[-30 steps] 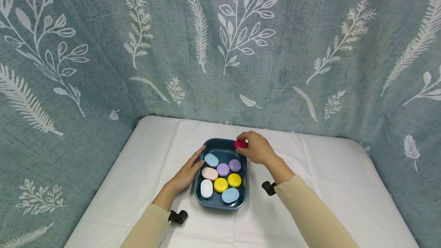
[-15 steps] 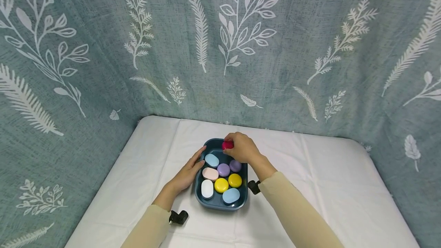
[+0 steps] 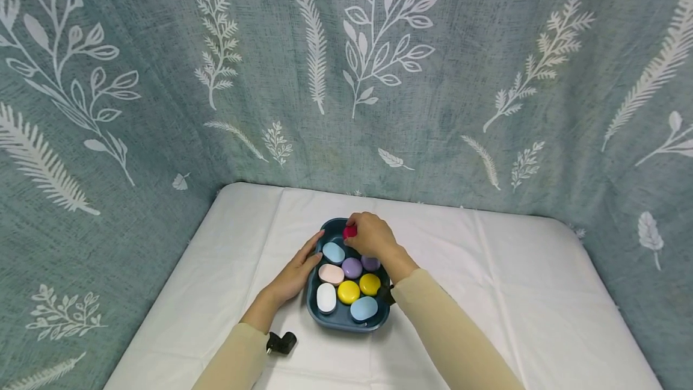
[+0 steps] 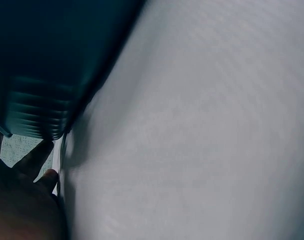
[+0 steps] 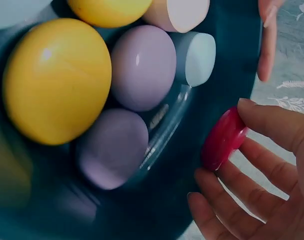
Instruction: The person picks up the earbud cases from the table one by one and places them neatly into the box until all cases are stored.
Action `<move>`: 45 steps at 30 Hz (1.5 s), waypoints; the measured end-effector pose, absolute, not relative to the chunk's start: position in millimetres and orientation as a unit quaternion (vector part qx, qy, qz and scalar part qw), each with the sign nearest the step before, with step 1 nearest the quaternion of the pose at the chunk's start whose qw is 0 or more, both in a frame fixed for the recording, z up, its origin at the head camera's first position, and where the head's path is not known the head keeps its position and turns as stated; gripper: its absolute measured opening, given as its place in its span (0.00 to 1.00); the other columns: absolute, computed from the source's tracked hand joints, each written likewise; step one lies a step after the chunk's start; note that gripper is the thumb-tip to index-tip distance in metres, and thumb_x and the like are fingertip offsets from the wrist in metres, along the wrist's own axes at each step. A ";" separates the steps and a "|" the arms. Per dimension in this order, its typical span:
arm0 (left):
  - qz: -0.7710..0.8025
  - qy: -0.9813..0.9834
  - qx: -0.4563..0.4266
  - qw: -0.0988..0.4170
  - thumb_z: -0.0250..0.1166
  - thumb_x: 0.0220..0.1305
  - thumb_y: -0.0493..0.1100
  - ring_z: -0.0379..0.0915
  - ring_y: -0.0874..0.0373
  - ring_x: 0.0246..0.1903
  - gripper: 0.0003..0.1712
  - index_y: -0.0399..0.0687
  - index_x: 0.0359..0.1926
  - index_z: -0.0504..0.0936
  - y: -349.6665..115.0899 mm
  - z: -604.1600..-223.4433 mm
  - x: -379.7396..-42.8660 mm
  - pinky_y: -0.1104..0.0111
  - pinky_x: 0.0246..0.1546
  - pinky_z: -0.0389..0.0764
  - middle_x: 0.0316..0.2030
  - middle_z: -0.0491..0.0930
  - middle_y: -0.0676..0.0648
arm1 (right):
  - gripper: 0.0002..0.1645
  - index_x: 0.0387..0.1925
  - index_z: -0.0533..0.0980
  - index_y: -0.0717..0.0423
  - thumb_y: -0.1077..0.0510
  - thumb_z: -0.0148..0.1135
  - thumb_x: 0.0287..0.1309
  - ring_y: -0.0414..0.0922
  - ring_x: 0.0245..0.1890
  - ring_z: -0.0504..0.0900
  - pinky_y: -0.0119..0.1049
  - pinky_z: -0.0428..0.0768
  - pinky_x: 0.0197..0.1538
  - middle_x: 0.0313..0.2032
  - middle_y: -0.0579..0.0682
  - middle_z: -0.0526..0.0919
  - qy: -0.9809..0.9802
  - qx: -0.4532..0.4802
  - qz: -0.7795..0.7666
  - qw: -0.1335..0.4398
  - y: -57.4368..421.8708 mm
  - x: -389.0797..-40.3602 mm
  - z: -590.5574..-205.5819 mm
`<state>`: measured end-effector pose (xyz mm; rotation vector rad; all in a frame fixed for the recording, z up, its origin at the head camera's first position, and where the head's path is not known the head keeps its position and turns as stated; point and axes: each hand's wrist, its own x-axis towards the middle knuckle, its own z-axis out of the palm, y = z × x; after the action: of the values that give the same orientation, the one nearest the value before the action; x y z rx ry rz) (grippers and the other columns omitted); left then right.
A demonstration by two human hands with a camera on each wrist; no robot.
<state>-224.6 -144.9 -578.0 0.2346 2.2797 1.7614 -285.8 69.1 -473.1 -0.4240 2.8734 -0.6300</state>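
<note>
My right hand point(image 3: 373, 236) pinches a glossy red rounded disc point(image 3: 350, 232) over the far end of a dark blue tray point(image 3: 346, 325). In the right wrist view the red disc point(image 5: 224, 137) stands on edge between thumb and fingertips, by the tray wall. Against the tray's left side rests my left hand point(image 3: 289, 278), fingers extended along the outside of the wall. Inside the tray lie smooth rounded pieces: two purple point(image 3: 352, 268), two yellow point(image 3: 349, 292), two light blue point(image 3: 333, 253), a pale pink one point(image 3: 331, 274) and a white one point(image 3: 326, 298).
The tray stands on a table covered with a white cloth point(image 3: 487, 294). A grey-green leaf-patterned curtain point(image 3: 325, 155) hangs behind and at both sides. A black device point(image 3: 281, 343) is worn at my left wrist.
My right hand has carried the red disc leftward from the tray's far right corner, and slightly nearer to me. My left hand and the other pieces have stayed in place.
</note>
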 end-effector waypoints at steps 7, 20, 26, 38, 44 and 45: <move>0.611 0.778 0.084 0.121 0.48 0.83 0.55 0.45 0.43 0.82 0.30 0.85 0.79 0.54 -145.9 -579.7 -225.0 0.35 0.79 0.43 0.82 0.53 0.48 | 0.25 0.58 0.81 0.53 0.51 0.74 0.62 0.52 0.48 0.83 0.50 0.84 0.57 0.54 0.55 0.85 0.967 -0.131 -0.198 0.096 62.1 -285.7 -481.1; 0.598 0.788 0.080 0.122 0.47 0.83 0.57 0.45 0.43 0.82 0.30 0.87 0.78 0.53 -145.8 -578.5 -224.9 0.34 0.78 0.45 0.82 0.52 0.49 | 0.23 0.57 0.82 0.52 0.53 0.74 0.62 0.52 0.52 0.84 0.51 0.81 0.62 0.54 0.53 0.87 0.972 -0.120 -0.167 0.114 59.7 -287.9 -497.4; 0.597 0.789 0.079 0.122 0.49 0.81 0.61 0.47 0.44 0.81 0.30 0.89 0.78 0.53 -146.0 -578.8 -225.3 0.34 0.78 0.46 0.82 0.53 0.49 | 0.23 0.59 0.81 0.51 0.54 0.73 0.62 0.50 0.49 0.83 0.48 0.82 0.60 0.53 0.52 0.87 0.972 -0.112 -0.166 0.125 59.1 -289.1 -501.9; 0.595 0.791 0.076 0.122 0.48 0.82 0.59 0.47 0.44 0.81 0.29 0.91 0.77 0.54 -144.8 -577.4 -224.6 0.33 0.77 0.46 0.82 0.52 0.49 | 0.23 0.59 0.81 0.49 0.57 0.71 0.63 0.49 0.48 0.82 0.47 0.83 0.59 0.55 0.52 0.86 0.971 -0.113 -0.161 0.135 59.1 -290.2 -504.1; 0.596 0.790 0.071 0.122 0.48 0.82 0.59 0.47 0.44 0.81 0.29 0.93 0.76 0.54 -144.9 -577.4 -223.9 0.34 0.78 0.46 0.82 0.53 0.49 | 0.22 0.60 0.81 0.49 0.57 0.69 0.64 0.49 0.51 0.82 0.47 0.82 0.63 0.57 0.52 0.85 0.970 -0.118 -0.162 0.137 58.9 -289.3 -502.2; 0.597 0.790 0.072 0.122 0.48 0.82 0.59 0.47 0.45 0.81 0.29 0.93 0.76 0.54 -145.0 -577.2 -223.7 0.35 0.78 0.46 0.82 0.53 0.50 | 0.22 0.60 0.81 0.50 0.57 0.69 0.65 0.49 0.52 0.82 0.47 0.81 0.64 0.57 0.52 0.85 0.970 -0.119 -0.165 0.136 58.8 -288.4 -501.1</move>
<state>-223.7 -145.0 -577.2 0.2090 2.3044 1.7423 -288.4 58.8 -501.1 -0.3460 2.8080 -0.4781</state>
